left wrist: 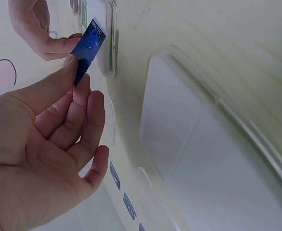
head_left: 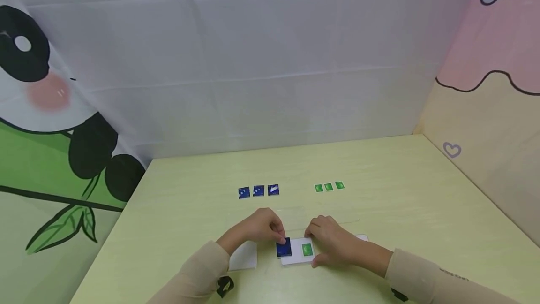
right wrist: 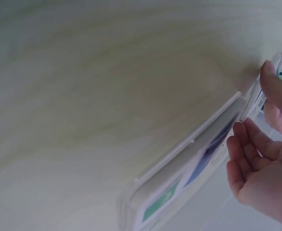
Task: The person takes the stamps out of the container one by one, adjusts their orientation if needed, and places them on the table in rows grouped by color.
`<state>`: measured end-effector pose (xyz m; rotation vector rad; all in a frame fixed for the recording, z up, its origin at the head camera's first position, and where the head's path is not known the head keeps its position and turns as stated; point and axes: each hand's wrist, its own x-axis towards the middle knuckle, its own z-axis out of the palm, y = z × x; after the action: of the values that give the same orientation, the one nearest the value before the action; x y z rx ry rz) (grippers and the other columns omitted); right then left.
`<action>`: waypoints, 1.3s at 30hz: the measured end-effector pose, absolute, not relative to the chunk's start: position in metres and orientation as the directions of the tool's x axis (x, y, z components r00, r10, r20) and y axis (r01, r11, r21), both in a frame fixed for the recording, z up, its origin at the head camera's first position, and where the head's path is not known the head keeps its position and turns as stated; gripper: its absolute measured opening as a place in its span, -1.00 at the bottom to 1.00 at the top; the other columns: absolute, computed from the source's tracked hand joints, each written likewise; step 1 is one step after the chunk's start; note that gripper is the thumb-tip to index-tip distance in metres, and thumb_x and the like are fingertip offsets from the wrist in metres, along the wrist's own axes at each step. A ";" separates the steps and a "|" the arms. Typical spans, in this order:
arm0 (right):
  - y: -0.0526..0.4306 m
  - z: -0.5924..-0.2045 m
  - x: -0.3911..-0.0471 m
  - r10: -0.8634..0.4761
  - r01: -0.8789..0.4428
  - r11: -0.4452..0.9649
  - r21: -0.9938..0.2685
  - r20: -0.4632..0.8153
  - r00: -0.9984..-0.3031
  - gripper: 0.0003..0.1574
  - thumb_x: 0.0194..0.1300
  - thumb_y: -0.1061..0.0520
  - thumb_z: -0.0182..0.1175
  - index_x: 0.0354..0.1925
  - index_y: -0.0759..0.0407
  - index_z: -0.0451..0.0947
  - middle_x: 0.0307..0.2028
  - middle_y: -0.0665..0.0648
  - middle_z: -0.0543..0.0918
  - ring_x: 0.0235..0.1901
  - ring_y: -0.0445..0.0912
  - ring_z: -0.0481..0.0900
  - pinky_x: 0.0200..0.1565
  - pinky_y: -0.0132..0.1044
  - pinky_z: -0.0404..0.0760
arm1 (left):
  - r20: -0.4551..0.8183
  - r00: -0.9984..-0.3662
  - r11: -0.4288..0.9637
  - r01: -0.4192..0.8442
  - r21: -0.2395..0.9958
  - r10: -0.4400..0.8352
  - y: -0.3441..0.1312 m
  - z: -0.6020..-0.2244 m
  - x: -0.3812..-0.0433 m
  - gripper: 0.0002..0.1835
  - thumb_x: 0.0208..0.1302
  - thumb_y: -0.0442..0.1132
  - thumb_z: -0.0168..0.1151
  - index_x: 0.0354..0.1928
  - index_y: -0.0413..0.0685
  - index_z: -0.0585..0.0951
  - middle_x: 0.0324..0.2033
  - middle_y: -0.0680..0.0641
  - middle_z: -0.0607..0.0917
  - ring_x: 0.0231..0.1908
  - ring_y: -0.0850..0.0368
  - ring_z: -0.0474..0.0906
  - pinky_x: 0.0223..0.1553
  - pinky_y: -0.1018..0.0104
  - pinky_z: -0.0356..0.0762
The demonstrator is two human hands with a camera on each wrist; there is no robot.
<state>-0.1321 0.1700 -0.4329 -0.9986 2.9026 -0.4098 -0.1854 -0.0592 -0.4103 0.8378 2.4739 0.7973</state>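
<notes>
My left hand (head_left: 263,226) pinches a dark blue square card (head_left: 284,247) between thumb and fingertips, over the left end of a white clear-edged case (head_left: 295,261). The card shows small white print along one edge in the left wrist view and stands tilted there. A green square sticker (head_left: 307,249) lies on the case's right part. My right hand (head_left: 333,240) grips that case at its right end, fingers at the far edge and thumb at the near edge. Its contact is partly hidden in the right wrist view, where the thumb (right wrist: 275,86) reaches the case's side.
Another white case (head_left: 243,257) lies left, partly behind my left forearm. A further case (right wrist: 174,168), with green and blue squares, lies beside my right hand. Several blue cards (head_left: 258,191) and green stickers (head_left: 329,186) line the table farther back, near thin clear plastic pieces (head_left: 291,215).
</notes>
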 end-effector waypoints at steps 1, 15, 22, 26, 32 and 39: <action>0.170 -0.433 -0.132 -0.612 -0.599 0.756 -0.263 0.041 -0.790 -0.28 -0.07 -0.24 0.47 -0.03 0.11 0.56 -0.12 -0.04 0.58 -0.13 -0.20 0.38 0.05 -0.23 0.42 | -0.194 -0.737 0.656 0.409 0.634 0.647 -0.059 -0.410 -0.185 -0.91 0.08 -0.28 0.42 -0.51 -0.10 0.70 -0.59 0.03 0.68 -0.53 0.27 0.43 -0.46 0.47 0.38; 0.171 -0.434 -0.136 -0.626 -0.620 0.750 -0.231 0.055 -0.778 -0.28 -0.07 -0.24 0.46 -0.03 0.12 0.55 -0.12 -0.04 0.57 -0.13 -0.21 0.37 0.05 -0.23 0.41 | -0.203 -0.740 0.673 0.414 0.613 0.641 -0.059 -0.408 -0.190 -0.92 0.05 -0.27 0.45 -0.50 -0.10 0.73 -0.57 0.01 0.73 -0.54 0.29 0.45 -0.47 0.47 0.39; 0.170 -0.434 -0.136 -0.606 -0.592 0.766 -0.250 0.025 -0.795 -0.28 -0.07 -0.25 0.46 -0.02 0.11 0.56 -0.11 -0.03 0.58 -0.12 -0.20 0.38 0.05 -0.23 0.43 | -0.213 -0.750 0.691 0.408 0.596 0.626 -0.064 -0.406 -0.192 -0.93 0.05 -0.25 0.44 -0.50 -0.07 0.74 -0.57 0.03 0.72 -0.53 0.26 0.43 -0.47 0.45 0.35; 0.170 -0.434 -0.136 -0.602 -0.590 0.769 -0.247 0.029 -0.798 -0.27 -0.07 -0.25 0.46 -0.02 0.11 0.56 -0.11 -0.02 0.58 -0.12 -0.19 0.38 0.05 -0.23 0.44 | -0.225 -0.760 0.699 0.382 0.605 0.610 -0.067 -0.403 -0.193 -0.93 0.06 -0.25 0.44 -0.50 -0.07 0.73 -0.57 0.03 0.72 -0.53 0.25 0.43 -0.47 0.44 0.36; 0.172 -0.437 -0.135 -0.606 -0.597 0.765 -0.242 0.045 -0.794 -0.28 -0.07 -0.26 0.45 -0.03 0.10 0.56 -0.13 -0.04 0.58 -0.14 -0.21 0.37 0.04 -0.24 0.43 | -0.216 -0.763 0.688 0.372 0.623 0.609 -0.071 -0.400 -0.194 -0.93 0.04 -0.27 0.45 -0.50 -0.08 0.74 -0.57 0.00 0.73 -0.54 0.27 0.44 -0.47 0.45 0.37; 0.172 -0.438 -0.136 -0.621 -0.616 0.754 -0.226 0.057 -0.781 -0.28 -0.07 -0.25 0.46 -0.03 0.11 0.56 -0.14 -0.03 0.59 -0.16 -0.22 0.37 0.04 -0.24 0.42 | -0.205 -0.759 0.681 0.386 0.623 0.618 -0.075 -0.399 -0.197 -0.93 0.05 -0.27 0.44 -0.50 -0.08 0.74 -0.56 0.00 0.74 -0.54 0.28 0.43 -0.48 0.46 0.37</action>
<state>-0.1357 0.1723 -0.4377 -1.0308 2.9219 -0.3640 -0.1971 -0.0751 -0.3987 0.7830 2.4932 0.7933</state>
